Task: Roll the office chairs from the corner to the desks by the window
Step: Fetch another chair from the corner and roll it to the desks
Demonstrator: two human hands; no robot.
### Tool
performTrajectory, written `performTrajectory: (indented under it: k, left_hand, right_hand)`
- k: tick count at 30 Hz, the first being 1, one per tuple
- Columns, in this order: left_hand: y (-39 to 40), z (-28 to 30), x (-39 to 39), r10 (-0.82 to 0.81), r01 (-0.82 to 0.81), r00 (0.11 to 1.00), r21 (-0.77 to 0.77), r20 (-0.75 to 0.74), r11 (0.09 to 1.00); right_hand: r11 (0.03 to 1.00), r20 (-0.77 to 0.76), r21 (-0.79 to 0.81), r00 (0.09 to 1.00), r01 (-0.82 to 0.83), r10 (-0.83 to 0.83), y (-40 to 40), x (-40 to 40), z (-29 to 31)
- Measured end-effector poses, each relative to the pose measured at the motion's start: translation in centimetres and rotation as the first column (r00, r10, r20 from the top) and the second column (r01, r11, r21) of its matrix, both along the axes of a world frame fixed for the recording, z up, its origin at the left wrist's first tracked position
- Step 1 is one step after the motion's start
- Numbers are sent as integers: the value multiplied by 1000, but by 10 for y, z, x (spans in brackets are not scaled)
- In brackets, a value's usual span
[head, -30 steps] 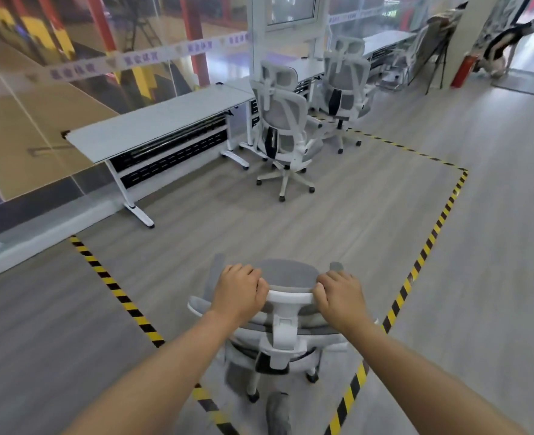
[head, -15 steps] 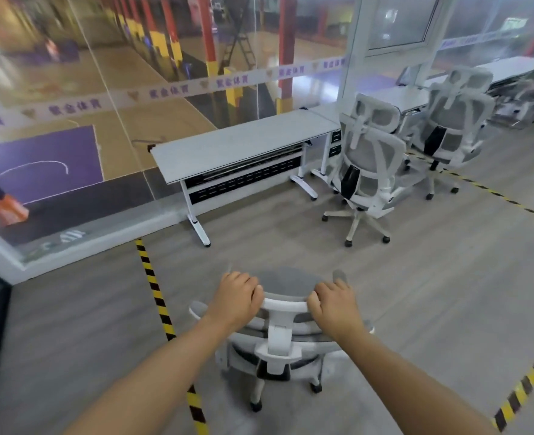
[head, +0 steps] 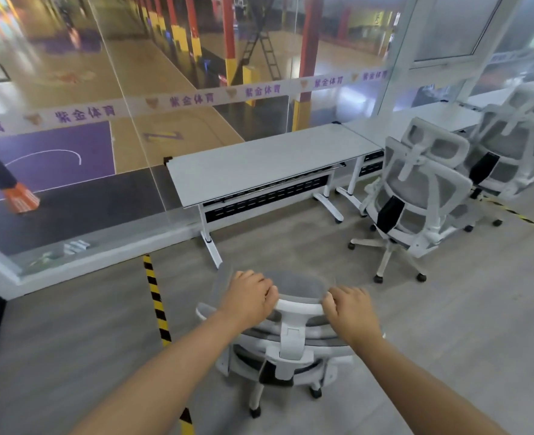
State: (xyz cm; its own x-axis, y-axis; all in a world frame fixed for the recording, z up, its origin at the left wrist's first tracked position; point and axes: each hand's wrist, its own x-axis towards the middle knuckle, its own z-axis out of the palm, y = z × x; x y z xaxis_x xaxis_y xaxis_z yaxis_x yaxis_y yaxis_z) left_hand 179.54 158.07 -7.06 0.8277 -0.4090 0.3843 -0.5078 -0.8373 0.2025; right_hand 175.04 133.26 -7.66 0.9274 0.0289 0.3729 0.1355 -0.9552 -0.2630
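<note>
A white-framed office chair with grey mesh (head: 294, 350) stands right below me, its back toward me. My left hand (head: 250, 296) grips the left end of its headrest and my right hand (head: 350, 309) grips the right end. Ahead stands a white desk (head: 259, 164) against the glass window wall, with nothing parked in front of it. A second office chair (head: 416, 196) sits at the neighbouring desk to the right, and a third chair (head: 516, 146) stands further right, partly cut off by the frame edge.
A yellow-and-black floor tape line (head: 157, 306) runs from the window wall toward me, just left of the held chair. The glass wall (head: 133, 89) with a low white sill bounds the far side. Grey floor lies open between my chair and the desk.
The chair in my hands has rolled toward the window and crossed the tape line. My view has turned left, so the desk is now straight ahead and nearer.
</note>
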Motion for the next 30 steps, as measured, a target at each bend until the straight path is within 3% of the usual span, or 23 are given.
performTrajectory:
  k: [10,21,30]
  left_hand:
    - [19,5,157,-22,35,996,151,-90,988]
    - [23,15,310,-168,179,982,145,-84,973]
    - [35,8,408,-351,352,936,97,-31,931]
  right_hand:
    - [999,27,-24,999,37,-36,23,144,-2]
    - [986,18,26,986,164,-165,34,277,-12]
    - [951,6,-13,951,308,-308,57,338,-7]
